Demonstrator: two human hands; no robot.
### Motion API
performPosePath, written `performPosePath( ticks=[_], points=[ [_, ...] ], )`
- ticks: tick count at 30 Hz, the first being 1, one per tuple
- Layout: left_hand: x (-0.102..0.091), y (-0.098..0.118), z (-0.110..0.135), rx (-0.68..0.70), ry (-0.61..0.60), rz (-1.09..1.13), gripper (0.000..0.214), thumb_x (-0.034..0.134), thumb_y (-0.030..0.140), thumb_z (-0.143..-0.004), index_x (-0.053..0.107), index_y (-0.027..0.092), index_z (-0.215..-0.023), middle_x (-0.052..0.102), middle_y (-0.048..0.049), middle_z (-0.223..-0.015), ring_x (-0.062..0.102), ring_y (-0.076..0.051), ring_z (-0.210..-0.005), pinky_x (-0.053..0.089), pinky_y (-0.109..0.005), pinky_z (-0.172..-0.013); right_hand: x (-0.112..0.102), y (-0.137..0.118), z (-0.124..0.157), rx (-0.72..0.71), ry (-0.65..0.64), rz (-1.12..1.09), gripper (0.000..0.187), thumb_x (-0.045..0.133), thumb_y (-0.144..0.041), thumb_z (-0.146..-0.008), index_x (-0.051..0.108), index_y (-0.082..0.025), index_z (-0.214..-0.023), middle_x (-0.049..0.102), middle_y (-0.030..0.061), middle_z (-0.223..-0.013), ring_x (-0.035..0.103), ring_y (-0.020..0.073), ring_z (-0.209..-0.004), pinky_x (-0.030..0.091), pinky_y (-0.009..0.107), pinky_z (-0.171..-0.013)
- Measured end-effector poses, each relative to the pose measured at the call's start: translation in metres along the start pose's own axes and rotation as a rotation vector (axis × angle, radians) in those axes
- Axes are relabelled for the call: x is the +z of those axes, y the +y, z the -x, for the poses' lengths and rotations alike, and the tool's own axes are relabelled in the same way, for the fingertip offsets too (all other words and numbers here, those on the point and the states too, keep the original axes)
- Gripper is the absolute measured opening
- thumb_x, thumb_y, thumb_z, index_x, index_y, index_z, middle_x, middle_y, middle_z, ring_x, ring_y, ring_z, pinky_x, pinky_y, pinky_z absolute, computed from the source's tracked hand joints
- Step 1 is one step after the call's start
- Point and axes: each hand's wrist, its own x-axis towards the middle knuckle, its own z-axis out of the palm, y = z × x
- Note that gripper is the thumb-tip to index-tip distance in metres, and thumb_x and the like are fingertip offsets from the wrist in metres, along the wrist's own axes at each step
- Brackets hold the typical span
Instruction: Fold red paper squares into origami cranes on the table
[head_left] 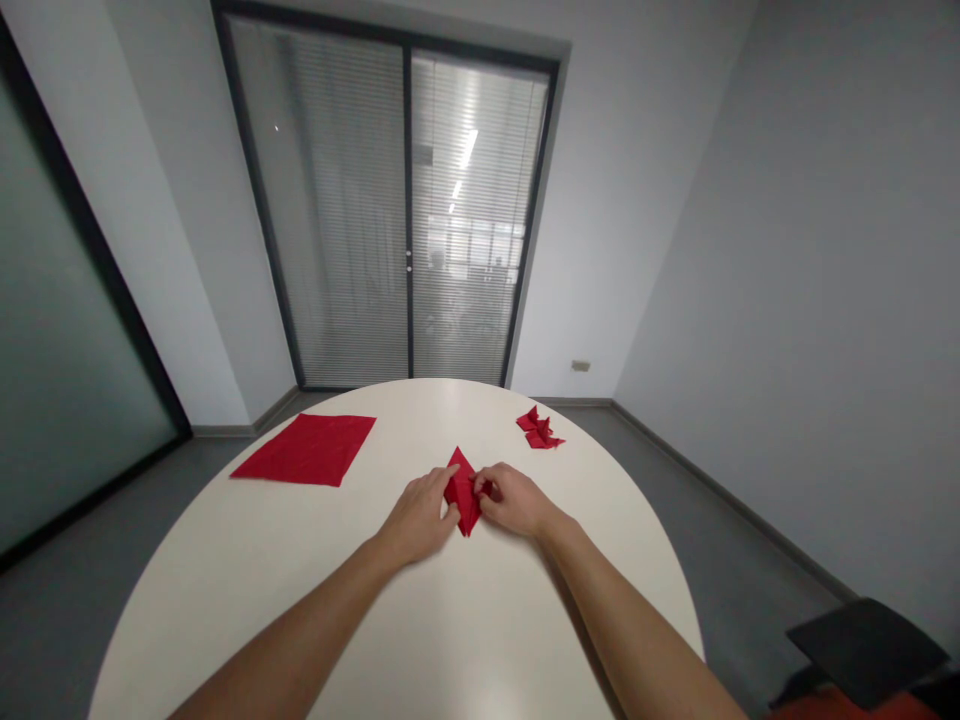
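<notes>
A small red napkin (462, 492), folded into a pointed diamond shape, lies near the middle of the round white table (420, 620). My left hand (418, 518) presses on its left side with fingers curled over the edge. My right hand (514, 500) pinches its right side between thumb and fingers. Both hands touch the same folded piece, which rests on the tabletop.
A flat, unfolded red napkin (307, 449) lies on the table at the far left. A finished folded red napkin shape (539, 429) sits at the far right. A dark chair (862, 650) stands at the lower right, and glass doors with blinds (405, 210) are ahead.
</notes>
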Motion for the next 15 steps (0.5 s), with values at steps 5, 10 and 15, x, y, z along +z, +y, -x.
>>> performPosePath(
  ticks=[5, 10, 15],
  points=[
    [0.0004, -0.0013, -0.0003, -0.027, 0.033, 0.041, 0.042, 0.05, 0.014, -0.086, 0.054, 0.019, -0.128, 0.063, -0.0113, -0.126, 0.061, -0.026, -0.114, 0.044, -0.041, -0.103, 0.0015, 0.0041, 0.0007, 0.051, 0.007, -0.023, 0.012, 0.053, -0.018, -0.084, 0.059, -0.02, -0.093, 0.064, 0.0026, -0.085, 0.056, 0.016, -0.074, 0.036, 0.025, -0.067],
    [-0.0028, 0.0011, -0.0006, -0.097, 0.073, 0.092, 0.026, 0.049, 0.019, -0.091, 0.057, 0.02, -0.116, 0.066, -0.0097, -0.116, 0.064, -0.024, -0.105, 0.047, -0.038, -0.096, -0.0015, 0.0027, 0.0023, 0.059, 0.017, -0.083, 0.008, 0.043, -0.023, -0.095, 0.051, -0.022, -0.097, 0.065, 0.0027, -0.085, 0.058, 0.0173, -0.076, 0.035, 0.026, -0.067],
    [-0.0052, 0.002, -0.0024, -0.196, 0.116, 0.093, 0.025, 0.054, 0.028, -0.091, 0.054, 0.022, -0.116, 0.07, -0.0076, -0.11, 0.067, -0.024, -0.1, 0.048, -0.036, -0.09, -0.0037, 0.0017, 0.0025, 0.066, 0.03, -0.09, 0.009, 0.037, -0.026, -0.099, 0.045, -0.023, -0.101, 0.064, 0.0018, -0.082, 0.058, 0.0186, -0.074, 0.034, 0.027, -0.067]
  ],
)
